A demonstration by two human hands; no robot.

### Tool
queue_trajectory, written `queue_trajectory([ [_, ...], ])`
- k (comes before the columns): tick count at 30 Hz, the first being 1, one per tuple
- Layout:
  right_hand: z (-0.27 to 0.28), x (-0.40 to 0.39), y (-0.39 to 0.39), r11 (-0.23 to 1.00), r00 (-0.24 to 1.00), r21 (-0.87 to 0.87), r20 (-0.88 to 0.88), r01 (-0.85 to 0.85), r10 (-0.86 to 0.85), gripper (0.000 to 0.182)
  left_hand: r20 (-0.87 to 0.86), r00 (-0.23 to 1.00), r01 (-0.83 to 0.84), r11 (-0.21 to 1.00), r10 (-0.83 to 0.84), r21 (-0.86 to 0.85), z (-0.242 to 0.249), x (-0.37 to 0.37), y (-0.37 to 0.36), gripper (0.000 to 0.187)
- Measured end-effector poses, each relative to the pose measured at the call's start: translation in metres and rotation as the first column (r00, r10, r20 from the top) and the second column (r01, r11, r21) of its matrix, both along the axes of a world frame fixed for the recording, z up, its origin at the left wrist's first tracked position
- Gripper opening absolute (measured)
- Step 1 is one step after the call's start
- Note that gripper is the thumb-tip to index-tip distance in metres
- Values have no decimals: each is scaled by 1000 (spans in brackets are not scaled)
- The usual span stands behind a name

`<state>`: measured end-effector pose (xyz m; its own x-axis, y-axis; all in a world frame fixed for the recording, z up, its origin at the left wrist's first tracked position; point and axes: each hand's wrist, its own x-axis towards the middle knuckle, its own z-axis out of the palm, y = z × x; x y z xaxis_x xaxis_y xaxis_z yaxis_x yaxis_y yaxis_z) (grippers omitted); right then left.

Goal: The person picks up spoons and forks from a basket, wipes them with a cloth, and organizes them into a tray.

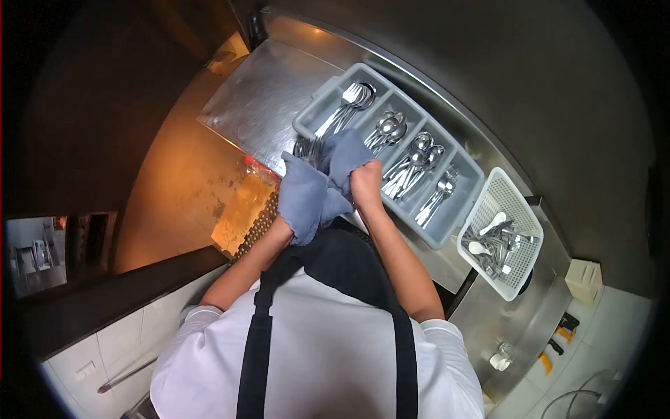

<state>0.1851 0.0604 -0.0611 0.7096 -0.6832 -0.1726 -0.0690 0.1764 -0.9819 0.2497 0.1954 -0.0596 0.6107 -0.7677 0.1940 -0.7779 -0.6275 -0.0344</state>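
Cutlery [314,149] in cloth [301,199] — one four-compartment tray [457,209]

The right grip [366,183] is curled, right forearm [396,248] outstretched; the left forearm [255,269] slants forward, the left grip hidden.

Left hand hidden under cloth [303,197]

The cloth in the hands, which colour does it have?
The cloth is plain greyish blue; the head view shows it.
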Motion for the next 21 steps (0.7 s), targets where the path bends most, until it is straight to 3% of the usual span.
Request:
queue_trajectory([
  [1, 0, -2, -3, 999, 996, -2, 72, 50, -49, 23, 147, 981, 100, 979, -126, 175, 18, -2, -2, 54],
  [2, 0, -6, -7, 995, 985, -1, 140, 101, -100, 22, 75, 987, 119, 966, -139, 230, 53, -5, -8, 30],
  [4, -4, -17, -11, 985, 973, -36, 166, 167, -158, 20, -119, 984, 136, 990, -131, 32, 52, -11, -8, 9],
  [5, -7, -23, -13, 985, 971, -36, 181, 167, -158, 20, -242, 960, 87, 972, -141, -219, 18, -9, 0, 6],
  [7, 4, -32, -11, 985, 964, -33, 215, 168, -157, 20, -377, 912, 17, 934, -160, -356, 14, -13, -1, 25],
  [8, 12, -42, -20, 967, 979, -171, 108, 190, -173, 21, -393, 909, 30, 964, -136, -265, 14, -16, 0, 49],
  [10, 7, -46, -37, 908, 938, -251, 178, 335, -297, 19, -520, 843, -77, 926, -138, -371, 13, -20, 0, 72],
  [11, 4, -46, -45, 870, 911, -283, 215, 403, -352, 18, -612, 766, -215, 819, -196, -532, 2, -20, 0, 70],
  [13, -6, -48, -70, 871, 818, 52, 322, 488, -478, 18, -650, 691, -330, 661, -316, -673, -18, -17, 2, 66],
  [14, -12, -50, -77, 839, 761, 219, 354, 499, -545, 19, -628, 695, -298, 653, -352, -696, -28, -15, 7, 64],
  [17, 6, -60, -39, 889, 915, 344, 155, 303, -372, 22, -583, 723, -264, 632, -371, -729, -24, -17, 4, 51],
  [19, -24, -62, -1, 985, 988, 113, 67, 133, -142, 21, -669, 641, -374, 609, -375, -700, -10, -28, 1, 39],
  [21, -22, -51, 17, 1000, 998, 25, 55, 2, -4, 21, -803, 429, -567, 569, -413, -596, 6, -38, -1, 26],
])
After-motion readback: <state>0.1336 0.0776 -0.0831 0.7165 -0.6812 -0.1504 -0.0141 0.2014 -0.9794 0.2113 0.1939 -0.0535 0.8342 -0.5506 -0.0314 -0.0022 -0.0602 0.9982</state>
